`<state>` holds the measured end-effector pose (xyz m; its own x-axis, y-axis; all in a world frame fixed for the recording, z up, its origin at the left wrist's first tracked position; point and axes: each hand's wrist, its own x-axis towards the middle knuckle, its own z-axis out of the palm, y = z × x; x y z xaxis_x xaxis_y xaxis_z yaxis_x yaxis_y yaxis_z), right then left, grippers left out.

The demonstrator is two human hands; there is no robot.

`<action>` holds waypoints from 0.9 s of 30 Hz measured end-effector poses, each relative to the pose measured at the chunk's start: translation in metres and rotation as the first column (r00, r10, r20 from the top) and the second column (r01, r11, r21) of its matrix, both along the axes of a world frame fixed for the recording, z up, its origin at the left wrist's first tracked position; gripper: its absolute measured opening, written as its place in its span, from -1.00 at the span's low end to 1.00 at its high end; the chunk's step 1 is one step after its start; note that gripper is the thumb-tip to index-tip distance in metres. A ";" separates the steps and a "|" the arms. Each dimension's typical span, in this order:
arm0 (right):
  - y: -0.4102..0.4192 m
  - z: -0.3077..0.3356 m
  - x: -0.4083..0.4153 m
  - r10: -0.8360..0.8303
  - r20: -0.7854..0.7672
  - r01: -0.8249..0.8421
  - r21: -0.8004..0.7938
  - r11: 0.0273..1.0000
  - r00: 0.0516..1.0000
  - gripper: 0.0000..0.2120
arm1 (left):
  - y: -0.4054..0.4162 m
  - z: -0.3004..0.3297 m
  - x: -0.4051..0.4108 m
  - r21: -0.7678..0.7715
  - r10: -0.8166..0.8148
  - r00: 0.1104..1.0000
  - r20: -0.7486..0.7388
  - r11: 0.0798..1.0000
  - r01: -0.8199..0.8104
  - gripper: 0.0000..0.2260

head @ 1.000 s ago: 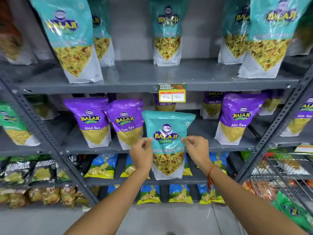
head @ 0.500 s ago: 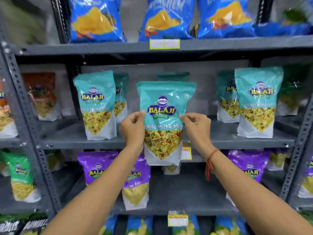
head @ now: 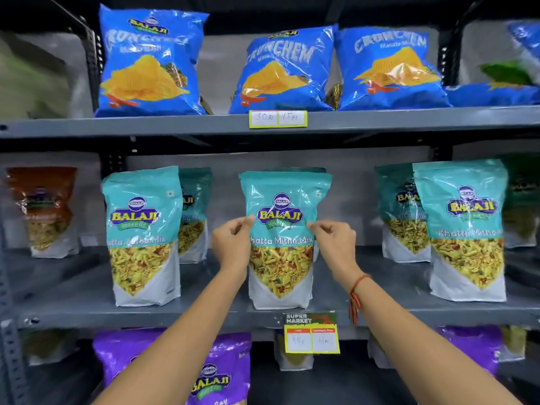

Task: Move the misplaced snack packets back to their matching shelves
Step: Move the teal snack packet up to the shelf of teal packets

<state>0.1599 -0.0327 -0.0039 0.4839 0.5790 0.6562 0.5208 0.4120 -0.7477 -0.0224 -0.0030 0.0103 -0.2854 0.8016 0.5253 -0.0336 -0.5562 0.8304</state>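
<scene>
A: Where is the teal Khatta Mitha Mix packet (head: 280, 244)?

B: Dead centre, upright, its base at the front edge of the grey middle shelf (head: 73, 296). The left hand (head: 232, 244) pinches its edge at nine o'clock, and the right hand (head: 333, 241) pinches the opposite edge at three o'clock, fingers closed on the film.

A: What stands around it?

B: Packets of the same kind: one teal packet (head: 143, 238) at nine o'clock, another teal packet (head: 466, 229) at three o'clock, both apart from it. Blue Crunchem bags (head: 285, 71) sit on the shelf at twelve o'clock. A purple packet (head: 210, 372) shows at six o'clock below, partly hidden by the forearms.

A: Anything on the shelf lip?

B: A yellow price tag (head: 312, 334) just under the held packet. A red thread band (head: 357, 287) circles the right wrist.
</scene>
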 end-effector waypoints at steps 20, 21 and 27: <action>-0.010 -0.066 0.018 0.539 0.090 -0.383 -0.607 0.697 0.838 0.03 | 0.026 -0.082 -0.046 -0.294 -0.450 0.705 -0.549 0.893 0.341 -0.26; -0.010 -0.066 0.020 0.533 0.090 -0.380 -0.604 0.701 0.841 0.02 | 0.026 -0.082 -0.043 -0.293 -0.447 0.707 -0.548 0.894 0.338 -0.27; -0.010 -0.065 0.045 0.495 0.074 -0.361 -0.593 0.720 0.866 -0.04 | 0.027 -0.079 -0.016 -0.285 -0.423 0.696 -0.580 0.906 0.313 -0.38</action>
